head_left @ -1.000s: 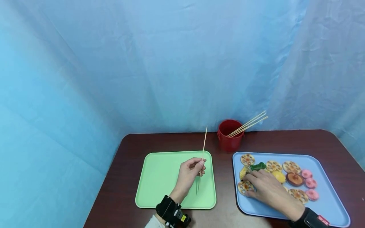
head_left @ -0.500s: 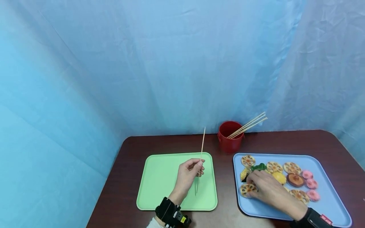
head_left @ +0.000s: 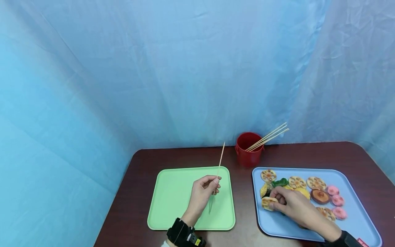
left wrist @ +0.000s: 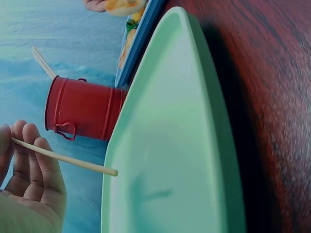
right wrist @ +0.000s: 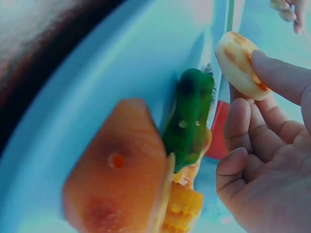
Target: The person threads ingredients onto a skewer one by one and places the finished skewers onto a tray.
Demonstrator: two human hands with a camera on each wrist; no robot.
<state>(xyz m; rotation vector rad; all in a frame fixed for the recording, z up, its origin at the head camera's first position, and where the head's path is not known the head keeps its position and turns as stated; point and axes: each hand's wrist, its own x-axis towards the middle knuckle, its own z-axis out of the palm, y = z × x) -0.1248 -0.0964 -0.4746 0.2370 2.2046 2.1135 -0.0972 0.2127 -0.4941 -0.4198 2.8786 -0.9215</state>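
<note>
Over the green tray [head_left: 176, 199] my left hand [head_left: 202, 192] pinches a thin wooden skewer [head_left: 220, 157] between thumb and forefinger. The skewer points up and away; its blunt lower end shows in the left wrist view. At the left side of the blue tray [head_left: 348, 230], my right hand [head_left: 293, 206] pinches a browned lotus root slice [right wrist: 238, 65] by its edges, tilted up off the tray. Below that hand in the right wrist view lie a green pepper piece [right wrist: 189, 114], an orange-brown piece with a hole [right wrist: 121, 165] and a yellow corn piece [right wrist: 182, 208].
Behind the trays stands a red bucket [head_left: 248, 159] with several skewers [head_left: 271, 135] leaning out to the right. More lotus root slices [head_left: 316, 183], a brown mushroom-like round [head_left: 320, 196] and pink rounds [head_left: 337, 200] lie on the blue tray. A blue curtain [head_left: 197, 75] hangs behind the table.
My right hand has taken hold of the lotus root slice at the tray's left and tipped it up. My left hand keeps the skewer in nearly the same place.
</note>
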